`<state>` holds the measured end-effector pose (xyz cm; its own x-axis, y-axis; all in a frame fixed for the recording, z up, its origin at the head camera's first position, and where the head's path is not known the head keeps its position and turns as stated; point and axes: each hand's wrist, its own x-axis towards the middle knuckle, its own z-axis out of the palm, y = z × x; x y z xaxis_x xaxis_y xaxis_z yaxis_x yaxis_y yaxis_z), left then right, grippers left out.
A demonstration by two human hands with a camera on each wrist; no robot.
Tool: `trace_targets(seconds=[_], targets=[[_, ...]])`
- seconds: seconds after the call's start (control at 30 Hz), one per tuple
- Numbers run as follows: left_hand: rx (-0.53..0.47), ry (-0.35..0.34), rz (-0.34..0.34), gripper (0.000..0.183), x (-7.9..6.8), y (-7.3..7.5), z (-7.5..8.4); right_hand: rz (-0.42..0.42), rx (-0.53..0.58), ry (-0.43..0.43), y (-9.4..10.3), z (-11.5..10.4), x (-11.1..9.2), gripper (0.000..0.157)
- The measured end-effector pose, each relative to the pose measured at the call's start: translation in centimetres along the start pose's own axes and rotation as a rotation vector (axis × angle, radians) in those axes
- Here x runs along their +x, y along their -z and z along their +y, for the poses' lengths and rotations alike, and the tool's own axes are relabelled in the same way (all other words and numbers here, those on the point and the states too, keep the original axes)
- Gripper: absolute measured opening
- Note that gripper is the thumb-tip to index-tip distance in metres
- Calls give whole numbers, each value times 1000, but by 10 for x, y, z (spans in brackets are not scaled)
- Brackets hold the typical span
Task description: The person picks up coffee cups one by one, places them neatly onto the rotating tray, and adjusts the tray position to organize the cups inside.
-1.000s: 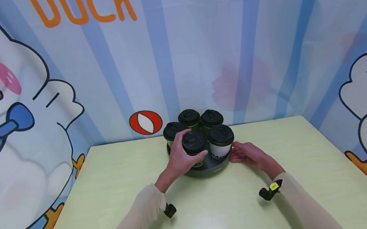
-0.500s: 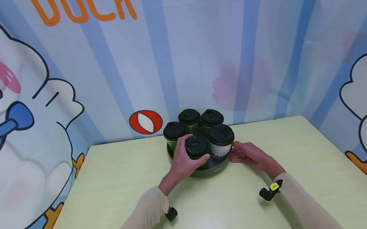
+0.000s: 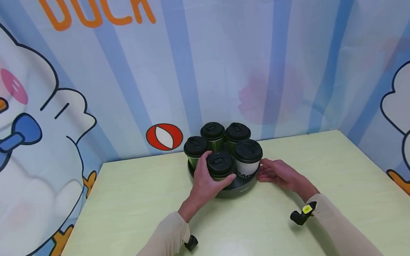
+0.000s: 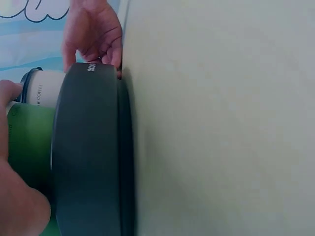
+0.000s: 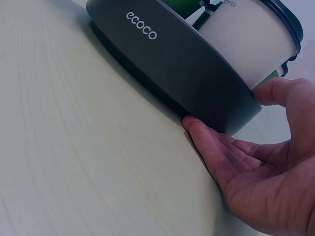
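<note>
A dark grey round tray [image 3: 232, 193] marked "ecoco" stands on the table, with several black-lidded paper cups in it. My left hand [image 3: 207, 184] grips the front cup [image 3: 220, 163], thumb on one side and fingers on the other. In the left wrist view this cup [image 4: 30, 142] shows a green wall, standing within the tray's rim. My right hand [image 3: 280, 175] holds the tray's right edge. The right wrist view shows its thumb at the top of the rim and its fingers [image 5: 206, 142] at the tray's lower edge. A white cup [image 3: 247, 168] stands beside that hand.
Behind the held cup are a green cup [image 3: 195, 147] at left and two more lidded cups, one [image 3: 213, 131] left of the other [image 3: 238, 131]. A printed duck backdrop [image 3: 219, 59] rises along the back edge of the pale table [image 3: 136, 198].
My left hand has moved the green cup slightly right and down into the tray, closer to the white cup. The right hand keeps its hold on the tray edge.
</note>
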<state>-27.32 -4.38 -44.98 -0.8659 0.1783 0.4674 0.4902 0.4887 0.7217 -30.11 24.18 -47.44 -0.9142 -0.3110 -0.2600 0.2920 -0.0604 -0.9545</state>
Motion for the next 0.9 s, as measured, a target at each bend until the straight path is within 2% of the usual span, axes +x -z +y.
trace_targets(seconds=[0.3,0.47,0.6,0.7,0.8,0.9], targets=[[2,49,-7,94,-12,13,-8,-20,-6,1,2,-4,1,56],[14,13,-29,80,-19,25,-16,-15,-2,-16,4,-5,0,58],[119,-32,-76,64,-26,37,-22,-15,-2,-25,4,-5,-1,61],[223,-54,-107,61,-31,46,-26,-24,5,-26,4,-5,0,62],[259,-34,-117,60,-33,53,-30,-25,17,-24,4,-5,0,61],[271,25,-127,61,-32,64,-34,-44,0,-17,5,-6,-2,59]])
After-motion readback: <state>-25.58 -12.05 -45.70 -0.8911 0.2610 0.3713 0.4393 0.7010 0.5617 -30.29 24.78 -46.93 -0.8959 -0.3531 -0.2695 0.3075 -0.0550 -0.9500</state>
